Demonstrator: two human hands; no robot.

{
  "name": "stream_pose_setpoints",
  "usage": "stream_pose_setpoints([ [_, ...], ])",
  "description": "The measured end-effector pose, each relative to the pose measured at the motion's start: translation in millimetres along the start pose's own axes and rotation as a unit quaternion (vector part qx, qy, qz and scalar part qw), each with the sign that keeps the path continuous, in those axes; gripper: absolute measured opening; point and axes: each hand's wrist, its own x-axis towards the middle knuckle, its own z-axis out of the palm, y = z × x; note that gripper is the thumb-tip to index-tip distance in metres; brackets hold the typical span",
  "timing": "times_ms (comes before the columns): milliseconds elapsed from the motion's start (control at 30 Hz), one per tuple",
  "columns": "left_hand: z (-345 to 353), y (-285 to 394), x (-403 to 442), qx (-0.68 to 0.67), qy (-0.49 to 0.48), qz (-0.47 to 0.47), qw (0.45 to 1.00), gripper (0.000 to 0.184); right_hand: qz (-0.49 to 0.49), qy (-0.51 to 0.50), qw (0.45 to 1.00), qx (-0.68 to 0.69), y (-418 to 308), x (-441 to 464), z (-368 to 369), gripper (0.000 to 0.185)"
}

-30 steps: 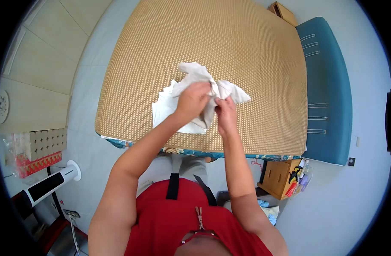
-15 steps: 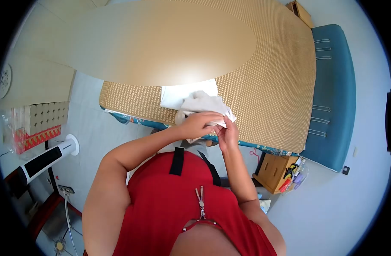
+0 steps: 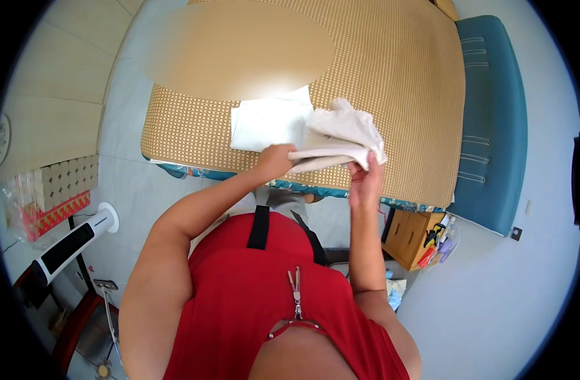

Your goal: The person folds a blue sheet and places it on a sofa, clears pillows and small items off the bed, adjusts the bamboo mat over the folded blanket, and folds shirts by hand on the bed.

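Observation:
An off-white cloth [image 3: 344, 133] is stretched between my two hands near the front edge of the woven mat. My left hand [image 3: 276, 161] is closed on its left corner. At the cloth's right end, my right hand [image 3: 366, 179] pinches the edge, thumb on top. The cloth's far part is loose and crumpled over the mat. Just left of it, a folded white cloth [image 3: 268, 123] lies flat on the mat [image 3: 410, 114], close to the cloth that I hold.
A teal headboard [image 3: 489, 126] borders the bed on the right. Below it stands a wooden cabinet [image 3: 407, 237] with small items on top. A white tower-shaped device [image 3: 78, 240] and patterned boxes [image 3: 68, 183] are at the left. A blurred oval covers the bed's upper left.
The off-white cloth, bunched up earlier, is now spread wider and lies farther right. My hands have moved apart, the right one rightward. The folded white cloth is more exposed.

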Motion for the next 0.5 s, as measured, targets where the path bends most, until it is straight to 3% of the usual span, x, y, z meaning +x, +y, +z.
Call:
stream_pose_setpoints([
  [167, -41.9, 79.6, 7.2, -0.065, 0.198, 0.186, 0.960, 0.030, -0.131, 0.051, 0.989, -0.045, -57.5, 0.9, -29.7, 0.036],
  [233, -43.7, 98.6, 4.5, -0.048, 0.217, 0.266, 0.938, 0.031, -0.248, 0.059, 0.963, -0.090, -70.8, -18.1, -27.1, 0.035],
  [267, -42.1, 102.1, 2.6, -0.040, 0.225, 0.307, 0.924, 0.031, -0.228, 0.097, 0.960, -0.129, -75.5, -34.5, -24.4, 0.032],
  [367, 19.0, 59.7, -0.2, 0.116, -0.029, 0.344, 0.932, 0.025, 0.072, 0.118, 0.990, -0.038, -40.8, -23.1, -125.6, 0.031],
  [400, 33.1, 43.0, -0.6, 0.198, -0.214, 0.292, 0.911, 0.021, 0.200, 0.154, 0.965, -0.073, -18.2, -27.5, -163.8, 0.031],
  [433, 43.2, 26.4, -0.8, 0.273, -0.390, 0.231, 0.848, 0.019, 0.322, 0.188, 0.922, -0.105, 10.2, -37.5, -205.0, 0.031],
  [467, 54.5, 14.9, 1.4, 0.253, -0.454, 0.225, 0.824, 0.018, 0.483, 0.196, 0.850, -0.079, 41.6, -55.3, -250.6, 0.029],
  [500, 61.0, 8.7, 4.4, 0.234, -0.514, 0.217, 0.797, 0.019, 0.510, 0.135, 0.841, -0.119, 54.9, -85.2, -260.5, 0.028],
])
